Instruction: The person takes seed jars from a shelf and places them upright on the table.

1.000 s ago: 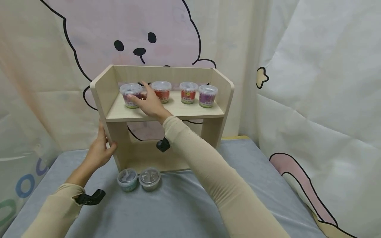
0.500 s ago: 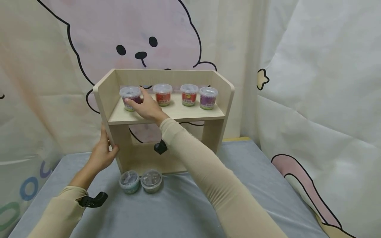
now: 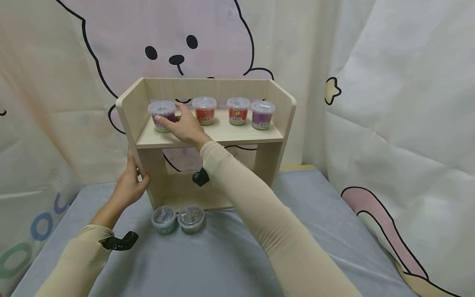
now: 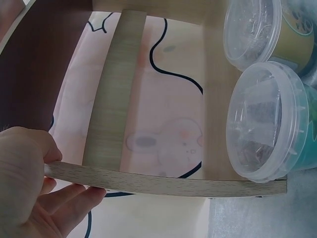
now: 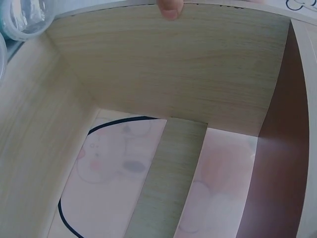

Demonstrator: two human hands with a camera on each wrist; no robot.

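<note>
My right hand (image 3: pixel 187 126) holds a clear-lidded plastic tub with a purple label (image 3: pixel 162 108) at the left end of the upper shelf, its thumb in front and fingers at the tub's right side. The tub stands upright on the board. My left hand (image 3: pixel 130 183) grips the left side panel of the small wooden shelf (image 3: pixel 230 134). In the left wrist view, the thumb lies inside the panel's edge (image 4: pixel 163 184) and the fingers outside. Neither the tub nor the gripping right hand shows in the right wrist view; the shelf's underside compartment fills it.
Along the upper shelf stand two red-labelled tubs (image 3: pixel 205 114) and a purple-labelled tub (image 3: pixel 261 119). On the grey-blue tablecloth (image 3: pixel 178 264), before the shelf, sit a teal tub (image 3: pixel 164 220) and a greyish tub (image 3: pixel 191 219). A printed curtain (image 3: pixel 289 62) hangs behind.
The held tub has shifted slightly left along the upper shelf, with my right hand still on it. My left hand keeps its grip on the panel. The head view has tilted a little.
</note>
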